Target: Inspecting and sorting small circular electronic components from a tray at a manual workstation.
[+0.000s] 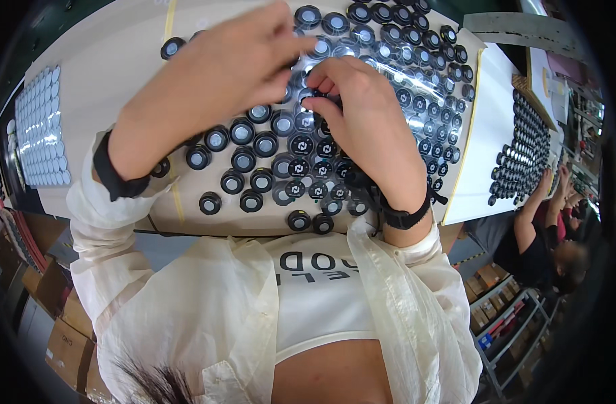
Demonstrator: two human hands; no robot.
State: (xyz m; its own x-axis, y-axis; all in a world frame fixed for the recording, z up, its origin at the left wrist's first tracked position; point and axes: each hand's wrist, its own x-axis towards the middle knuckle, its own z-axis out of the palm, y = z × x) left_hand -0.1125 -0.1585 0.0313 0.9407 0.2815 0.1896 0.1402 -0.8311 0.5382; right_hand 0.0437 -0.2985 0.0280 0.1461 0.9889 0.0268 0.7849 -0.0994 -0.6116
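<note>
Shirt [186, 316], black discs [244, 159], tan table [112, 87], boxes [69, 353]

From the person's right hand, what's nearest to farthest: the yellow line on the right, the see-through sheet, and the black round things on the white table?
Counting from the right hand in the head view:
1. See-through sheet, just under the hand.
2. Yellow line, to the hand's right.
3. Black round things, farther right on the white table.

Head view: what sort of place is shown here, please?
Probably a factory workshop: many round black parts on the table, people at a neighbouring bench, and cardboard boxes.
</note>
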